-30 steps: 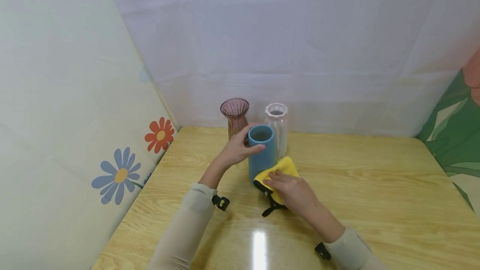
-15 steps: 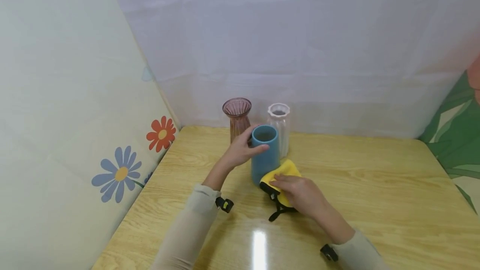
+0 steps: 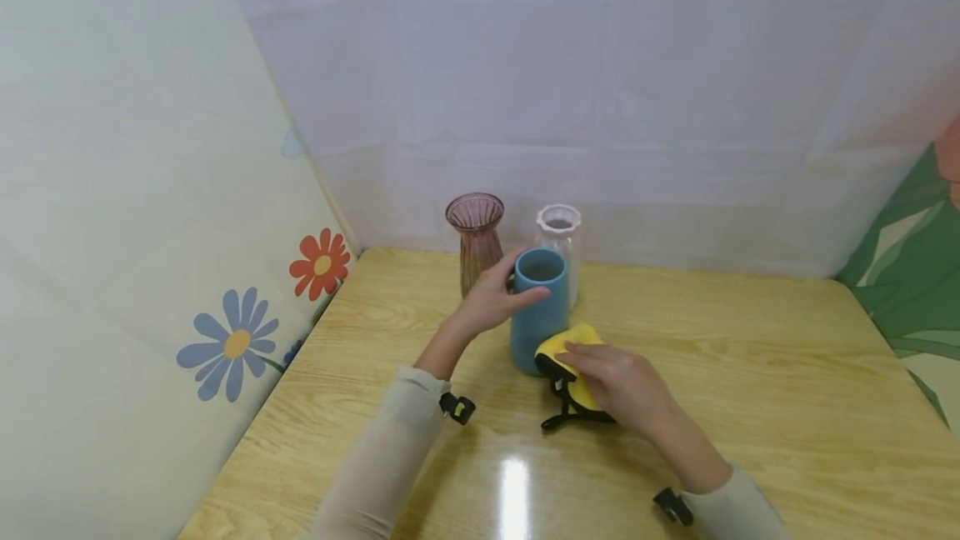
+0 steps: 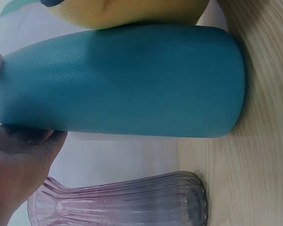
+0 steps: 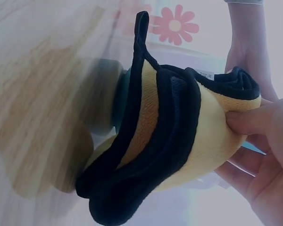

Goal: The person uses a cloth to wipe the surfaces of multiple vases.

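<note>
A blue cylindrical vase (image 3: 538,327) stands upright on the table, and in the left wrist view its smooth teal side (image 4: 122,84) fills the middle. My left hand (image 3: 491,298) grips it near the rim from the left, thumb across the front. My right hand (image 3: 628,382) holds a folded yellow cloth (image 3: 557,346) with black edging against the vase's lower right side. In the right wrist view the cloth (image 5: 210,127) bulges between thumb and fingers, its black loop hanging free. The far side of the vase is hidden.
Behind the blue vase stand a purple ribbed glass vase (image 3: 480,248) on the left and a whitish fluted vase (image 3: 572,257), partly hidden, on the right. A white sheet (image 3: 487,65) hangs behind the wooden table (image 3: 750,373); a flower-printed sheet (image 3: 112,190) is at left.
The blue vase, with my left hand on it, has shifted slightly to the right. My right hand and the cloth have moved right and a little down, staying beside the vase's lower side.
</note>
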The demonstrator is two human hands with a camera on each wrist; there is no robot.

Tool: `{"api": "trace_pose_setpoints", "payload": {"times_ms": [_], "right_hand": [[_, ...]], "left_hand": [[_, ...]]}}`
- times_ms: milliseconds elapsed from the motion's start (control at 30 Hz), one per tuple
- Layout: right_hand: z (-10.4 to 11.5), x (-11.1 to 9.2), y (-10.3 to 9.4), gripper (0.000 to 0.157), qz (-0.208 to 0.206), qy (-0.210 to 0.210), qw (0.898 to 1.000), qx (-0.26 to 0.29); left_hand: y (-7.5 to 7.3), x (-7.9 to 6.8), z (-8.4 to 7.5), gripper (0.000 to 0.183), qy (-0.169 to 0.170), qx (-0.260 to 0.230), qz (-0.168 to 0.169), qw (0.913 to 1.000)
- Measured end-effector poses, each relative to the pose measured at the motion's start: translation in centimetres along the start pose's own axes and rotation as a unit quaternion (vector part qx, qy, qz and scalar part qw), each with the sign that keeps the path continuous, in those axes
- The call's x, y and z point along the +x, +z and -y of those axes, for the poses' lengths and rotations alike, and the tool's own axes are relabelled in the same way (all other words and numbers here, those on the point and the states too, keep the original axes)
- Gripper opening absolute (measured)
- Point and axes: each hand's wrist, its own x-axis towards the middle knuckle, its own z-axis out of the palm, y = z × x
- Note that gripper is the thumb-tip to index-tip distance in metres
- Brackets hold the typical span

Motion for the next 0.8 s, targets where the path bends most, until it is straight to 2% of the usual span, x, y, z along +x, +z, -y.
{"api": "trace_pose_setpoints", "payload": {"times_ms": [367, 800], "right_hand": [[-0.5, -0.5, -1.3, 0.043, -0.015, 0.009, 1.0, -0.015], [-1.2, -1.0, -2.6, 0.045, -0.034, 0.009, 0.999, -0.028]], "left_hand": [[0.9, 0.6, -0.6, 0.069, -0.02, -0.018, 0.014, 0.9995], [2.1, 1.4, -0.8, 0.069, -0.02, -0.032, 0.022, 0.999]]}}
